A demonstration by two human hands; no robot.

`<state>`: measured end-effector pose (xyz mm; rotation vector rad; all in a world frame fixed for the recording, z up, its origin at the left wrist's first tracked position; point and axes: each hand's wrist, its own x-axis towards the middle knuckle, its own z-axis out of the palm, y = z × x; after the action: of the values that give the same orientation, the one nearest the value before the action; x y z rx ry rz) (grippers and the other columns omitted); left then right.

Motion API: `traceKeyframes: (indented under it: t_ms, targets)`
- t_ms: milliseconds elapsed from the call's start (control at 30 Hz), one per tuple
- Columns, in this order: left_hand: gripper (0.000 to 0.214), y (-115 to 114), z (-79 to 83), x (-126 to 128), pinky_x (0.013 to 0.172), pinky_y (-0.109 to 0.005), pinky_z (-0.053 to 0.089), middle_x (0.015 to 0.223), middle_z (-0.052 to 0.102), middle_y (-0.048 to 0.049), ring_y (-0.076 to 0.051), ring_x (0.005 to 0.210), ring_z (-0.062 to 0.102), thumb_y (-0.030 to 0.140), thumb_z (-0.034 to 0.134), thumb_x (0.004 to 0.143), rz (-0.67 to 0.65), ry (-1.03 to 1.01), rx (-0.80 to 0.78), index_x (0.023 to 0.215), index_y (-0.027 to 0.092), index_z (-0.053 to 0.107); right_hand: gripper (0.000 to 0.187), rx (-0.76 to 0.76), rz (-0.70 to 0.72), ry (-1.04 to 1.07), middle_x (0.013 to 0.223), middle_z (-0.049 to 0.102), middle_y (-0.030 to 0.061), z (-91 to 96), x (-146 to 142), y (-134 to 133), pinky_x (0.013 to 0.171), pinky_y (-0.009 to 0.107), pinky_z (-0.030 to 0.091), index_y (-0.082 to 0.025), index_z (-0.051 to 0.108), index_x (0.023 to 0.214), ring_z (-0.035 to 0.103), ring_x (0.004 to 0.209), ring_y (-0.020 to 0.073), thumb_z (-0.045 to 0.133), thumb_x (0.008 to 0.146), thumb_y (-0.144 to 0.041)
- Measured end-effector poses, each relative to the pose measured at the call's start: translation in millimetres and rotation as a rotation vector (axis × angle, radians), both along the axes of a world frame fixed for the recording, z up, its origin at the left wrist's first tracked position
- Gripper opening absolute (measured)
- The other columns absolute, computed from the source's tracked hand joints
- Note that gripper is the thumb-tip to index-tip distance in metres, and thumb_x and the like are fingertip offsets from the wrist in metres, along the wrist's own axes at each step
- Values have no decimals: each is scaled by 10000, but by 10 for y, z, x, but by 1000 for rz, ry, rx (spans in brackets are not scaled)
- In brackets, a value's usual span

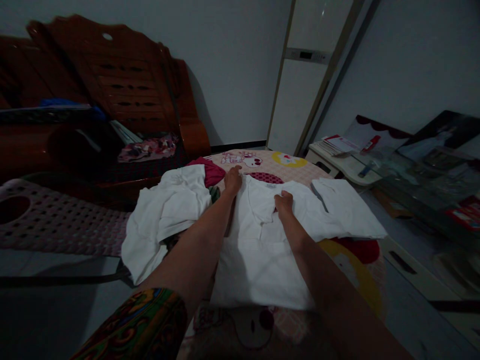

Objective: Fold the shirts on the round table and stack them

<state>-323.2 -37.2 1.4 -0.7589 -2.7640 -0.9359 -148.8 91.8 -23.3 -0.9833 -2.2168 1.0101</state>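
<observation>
With the white shirt at the middle of the dial and twelve pointing away from the person, a pale perforated seat (63, 220) stands at nine o'clock. A carved wooden seat (123, 75) rises at ten, with a pink patterned cloth (150, 149) on it. Nearer, still toward nine, a rumpled white garment (180, 192) lies at the left edge of the round, print-covered bench (300, 172), partly overhanging it. A dark red cloth (213, 175) shows beyond it, at eleven.

The left hand (233, 181) is also at eleven, by the shirt's left shoulder, below a forearm with a bright patterned sleeve (150, 320); whether its grip pinches fabric I cannot tell. The white shirt (247, 210) lies spread on the bench between the forearms, neckline toward twelve, with a straight crease or edge crossing its lower part. The right hand (284, 202) is at one o'clock, beside the neckline, fingers curled; I cannot tell whether that grip holds cloth.

A tall white unit with a dark panel (300, 90) stands beyond, near one. At two to three, a folded white garment (348, 205) lies beside the shirt, and past it stands a glass-topped table (401, 175).
</observation>
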Motion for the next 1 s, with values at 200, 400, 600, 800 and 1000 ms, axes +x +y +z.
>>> traceKeyframes:
  t_ms: [200,400,600,800,1000]
  targets:
    - [574,-45,25,115,1098,-390,374,1462,489,-175,-290,1324,467,36,411,864,-118,117,-51,1425,131,485,273,-66,37,9,740,659,7,52,65,-4,604,265,505,-176,666,928,597,720,198,574,677,-232]
    - [419,-68,-91,308,1072,-385,396,1317,592,-184,-285,1247,528,137,450,902,-167,83,-148,1304,122,566,546,-173,40,-37,749,696,45,194,136,-61,500,275,515,-108,654,1182,629,563,193,583,640,-102]
    - [492,-137,-215,286,1146,-495,280,1522,422,-212,-325,1401,390,219,386,954,-235,132,-303,1427,103,456,849,-293,-5,-75,847,710,107,366,231,-174,335,270,465,-109,329,1542,581,404,159,583,732,-77]
    - [547,-141,-217,260,1140,-510,278,1569,367,-201,-328,1431,352,245,327,976,-237,166,-417,1501,101,370,967,-360,134,-111,638,676,9,404,482,-358,310,182,381,-136,112,1597,572,377,141,681,827,-275]
    - [563,-155,-218,276,1131,-509,290,1576,362,-192,-330,1426,355,269,289,983,-236,195,-440,1511,87,353,950,-378,293,-167,520,606,-91,365,709,-500,342,140,333,-214,234,1578,543,366,106,659,741,-64]
